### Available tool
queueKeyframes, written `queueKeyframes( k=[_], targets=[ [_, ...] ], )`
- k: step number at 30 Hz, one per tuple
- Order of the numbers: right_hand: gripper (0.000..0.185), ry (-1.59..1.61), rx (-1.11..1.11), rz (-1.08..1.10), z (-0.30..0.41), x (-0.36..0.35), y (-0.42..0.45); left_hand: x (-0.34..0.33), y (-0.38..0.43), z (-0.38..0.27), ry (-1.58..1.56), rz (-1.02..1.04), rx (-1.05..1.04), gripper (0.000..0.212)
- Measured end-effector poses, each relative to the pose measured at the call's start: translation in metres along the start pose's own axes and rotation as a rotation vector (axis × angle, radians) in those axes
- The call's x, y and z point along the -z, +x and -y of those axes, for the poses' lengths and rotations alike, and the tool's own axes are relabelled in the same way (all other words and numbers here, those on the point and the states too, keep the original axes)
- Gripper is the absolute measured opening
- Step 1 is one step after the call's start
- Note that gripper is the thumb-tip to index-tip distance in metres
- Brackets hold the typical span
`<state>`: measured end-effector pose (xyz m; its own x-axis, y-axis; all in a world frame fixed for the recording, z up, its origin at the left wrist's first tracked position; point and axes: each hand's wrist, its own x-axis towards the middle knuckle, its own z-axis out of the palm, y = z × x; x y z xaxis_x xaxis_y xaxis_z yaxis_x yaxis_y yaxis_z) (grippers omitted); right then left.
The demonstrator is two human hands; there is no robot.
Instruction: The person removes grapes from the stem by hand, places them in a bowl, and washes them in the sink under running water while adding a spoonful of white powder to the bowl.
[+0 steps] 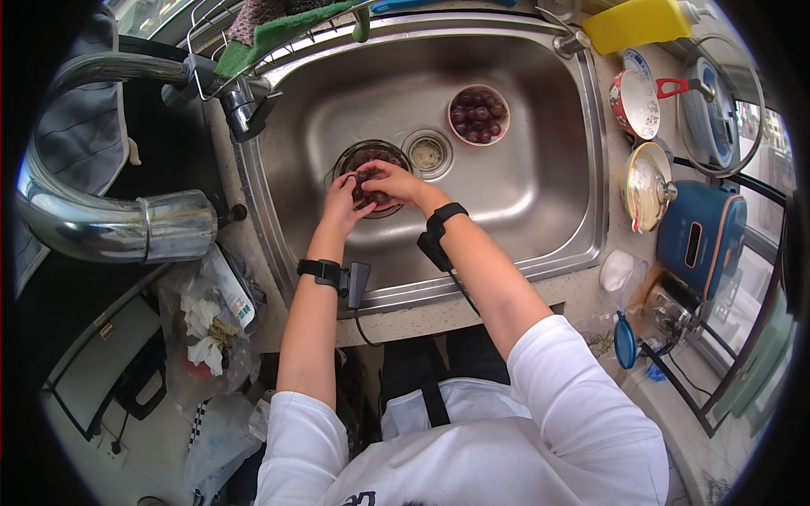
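Observation:
Over a dark glass bowl [383, 214] in the stainless-steel sink [506, 228], my left hand [342, 203] and my right hand [397, 183] close in around a few dark red grapes [366, 188]. Fingers from both sides touch the fruit and hide part of it. More grapes [372, 155] lie in the glass bowl, behind my fingertips. A small pink-rimmed bowl [479, 145] stands farther right in the basin, filled with purple grapes [479, 115]. Between the two bowls is the drain strainer [428, 154], with pale bits in it.
A chrome faucet [177, 226] arches at left beside a wire rack [297, 43] holding a green scouring cloth [285, 28]. Along the right counter stand a yellow bottle [639, 25], a patterned bowl [633, 104], a glass lid [721, 107] and a blue appliance [699, 237]. A plastic bag [174, 341] hangs at lower left.

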<state>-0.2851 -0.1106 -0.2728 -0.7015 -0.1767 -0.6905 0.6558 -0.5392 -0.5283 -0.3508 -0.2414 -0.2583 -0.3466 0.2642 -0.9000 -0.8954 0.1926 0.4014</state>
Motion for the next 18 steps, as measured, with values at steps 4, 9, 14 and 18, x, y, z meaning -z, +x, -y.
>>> queueKeyframes(
  k=[4, 9, 14, 18],
  targets=[
    [0.034, 0.018, 0.028, 0.034, -0.001, 0.0, -0.001, 0.0, -0.004, -0.003, 0.007, 0.003, 0.006, 0.019],
    [0.031, 0.04, -0.036, -0.05, -0.001, 0.004, 0.003, 0.003, 0.0, -0.001, -0.061, 0.026, -0.005, 0.018],
    [0.025, -0.065, 0.044, -0.225, -0.006, 0.006, 0.007, 0.01, 0.008, -0.002, -0.061, 0.022, -0.013, 0.018],
    [0.023, -0.124, 0.068, -0.303, -0.013, 0.007, 0.013, 0.009, 0.008, -0.001, 0.006, 0.012, -0.063, 0.019]
  ],
)
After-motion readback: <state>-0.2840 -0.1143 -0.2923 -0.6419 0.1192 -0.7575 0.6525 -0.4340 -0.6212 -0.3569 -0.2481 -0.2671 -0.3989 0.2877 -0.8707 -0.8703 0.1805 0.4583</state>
